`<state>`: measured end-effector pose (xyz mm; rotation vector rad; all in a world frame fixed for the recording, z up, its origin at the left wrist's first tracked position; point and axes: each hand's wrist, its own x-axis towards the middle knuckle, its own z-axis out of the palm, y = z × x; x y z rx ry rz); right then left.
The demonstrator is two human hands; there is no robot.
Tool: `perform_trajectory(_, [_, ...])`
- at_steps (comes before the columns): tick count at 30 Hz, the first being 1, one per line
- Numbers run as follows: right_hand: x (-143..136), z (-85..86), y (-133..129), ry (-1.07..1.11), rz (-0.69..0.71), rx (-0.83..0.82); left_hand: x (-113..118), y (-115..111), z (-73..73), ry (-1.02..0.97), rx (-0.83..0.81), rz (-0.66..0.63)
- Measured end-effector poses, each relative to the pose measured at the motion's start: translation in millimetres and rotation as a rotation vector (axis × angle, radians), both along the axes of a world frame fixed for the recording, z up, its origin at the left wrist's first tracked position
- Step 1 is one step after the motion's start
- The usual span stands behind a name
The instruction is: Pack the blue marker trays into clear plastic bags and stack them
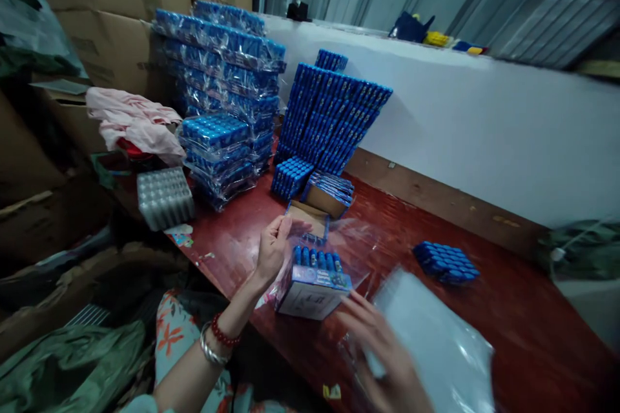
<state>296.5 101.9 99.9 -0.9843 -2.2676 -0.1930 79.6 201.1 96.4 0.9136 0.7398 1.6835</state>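
A small printed box [312, 293] with a row of blue bottle-like pieces [317, 258] standing in its top sits near the table's front edge, with clear film around it. My left hand [274, 248] is at the box's upper left, thumb and fingers pinched together on the clear film. My right hand [382, 342], blurred, has its fingers spread at the box's right corner, over a stack of clear plastic bags [431, 335]. Just behind the box lies an open cardboard tray [310, 219].
Film-wrapped blue packs [223, 77] are piled at the back left, beside a tall leaning stack of blue pieces [334, 116]. A smaller blue cluster [446, 262] lies to the right on the red table [523, 310]. A pink cloth [135, 119] and grey pack [165, 199] are at left.
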Motion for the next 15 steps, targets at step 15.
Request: perform_trajectory(15, [-36, -79.0, 75, -0.095, -0.218, -0.019, 31, -78, -61.8, 0.757, 0.678, 0.121])
